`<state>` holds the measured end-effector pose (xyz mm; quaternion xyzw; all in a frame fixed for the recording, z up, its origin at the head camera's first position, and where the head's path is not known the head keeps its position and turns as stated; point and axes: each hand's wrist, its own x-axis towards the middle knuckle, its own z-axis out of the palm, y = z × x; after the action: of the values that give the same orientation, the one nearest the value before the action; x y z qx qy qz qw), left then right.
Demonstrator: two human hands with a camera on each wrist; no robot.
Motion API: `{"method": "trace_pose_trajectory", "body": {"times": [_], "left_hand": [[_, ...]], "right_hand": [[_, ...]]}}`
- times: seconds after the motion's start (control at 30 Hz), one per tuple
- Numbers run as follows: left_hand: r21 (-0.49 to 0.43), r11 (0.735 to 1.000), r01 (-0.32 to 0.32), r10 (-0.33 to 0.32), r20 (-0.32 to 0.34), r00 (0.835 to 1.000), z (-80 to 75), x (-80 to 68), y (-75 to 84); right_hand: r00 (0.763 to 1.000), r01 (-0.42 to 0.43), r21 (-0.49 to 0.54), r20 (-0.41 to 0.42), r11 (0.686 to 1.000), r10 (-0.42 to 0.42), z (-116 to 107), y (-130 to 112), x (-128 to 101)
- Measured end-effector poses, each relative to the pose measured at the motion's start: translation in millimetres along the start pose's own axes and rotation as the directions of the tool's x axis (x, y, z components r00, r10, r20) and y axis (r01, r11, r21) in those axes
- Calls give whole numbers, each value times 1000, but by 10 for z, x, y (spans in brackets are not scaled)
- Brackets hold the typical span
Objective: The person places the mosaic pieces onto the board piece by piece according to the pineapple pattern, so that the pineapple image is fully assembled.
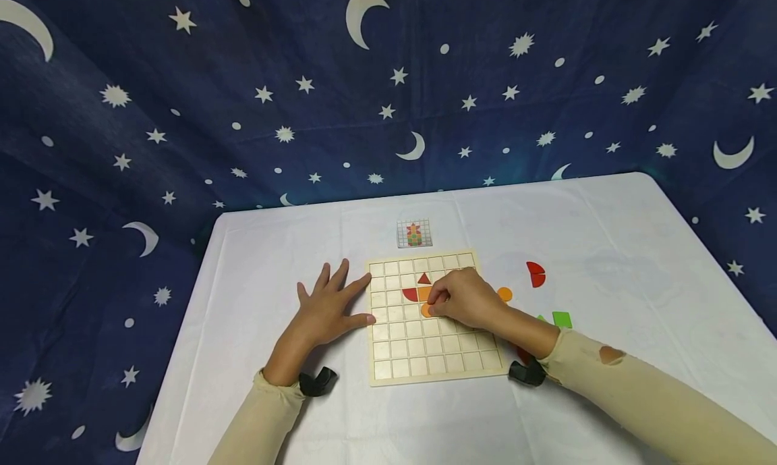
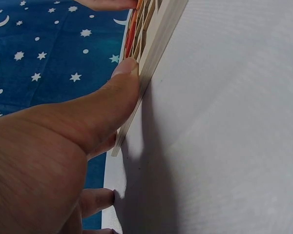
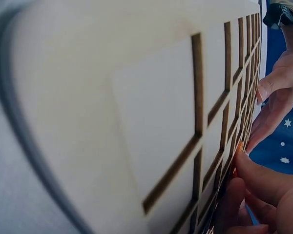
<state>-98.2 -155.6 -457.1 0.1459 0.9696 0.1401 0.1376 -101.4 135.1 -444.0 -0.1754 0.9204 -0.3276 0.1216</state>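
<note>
A wooden grid board lies on the table with a red triangle, a red quarter-circle and an orange square set in its cells. My right hand is over the board's middle, thumb and fingers pinching an orange round piece just below the orange square. In the right wrist view an orange edge shows at the thumb tip; the curled fingers hide the rest. With fingers spread, my left hand rests at the board's left side, its thumb touching the rim.
Beyond the board lies a small pattern card with a coloured figure on a grid. Right of the board are red quarter-circles, an orange circle and a green square. The right forearm partly covers more pieces. A starry curtain hangs behind the table.
</note>
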Motion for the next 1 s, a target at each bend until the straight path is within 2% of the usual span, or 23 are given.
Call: {"method": "trace_pose_trajectory", "body": {"times": [0.23,0.5,0.67,0.77,0.87,1.0], "left_hand": [[2,1000,8,-8,3,1000,2,-5,-3],[-1,1000,6,-6,6,1000,-11,-14,4],[-4,1000,1,-1,0,1000,-11,-17,13],[0,1000,-1,1,-3,1000,-15,-18,15],[3,1000,-3,3,-6,1000,-20,-19,15],[1,1000,-7,7,-12,1000,-19,-18,15]], "right_hand": [[1000,15,8,-14,1000,-15,-108,44,-26],[998,-53,51,-33,997,54,-559,407,-153],[991,-110,-4,-82,994,109,-919,702,-279],[983,-162,-71,-103,984,154,-1094,890,-347],[971,-221,-118,-113,968,208,-1195,1063,-416],[960,-270,-146,-118,952,254,-1204,1229,-497]]}}
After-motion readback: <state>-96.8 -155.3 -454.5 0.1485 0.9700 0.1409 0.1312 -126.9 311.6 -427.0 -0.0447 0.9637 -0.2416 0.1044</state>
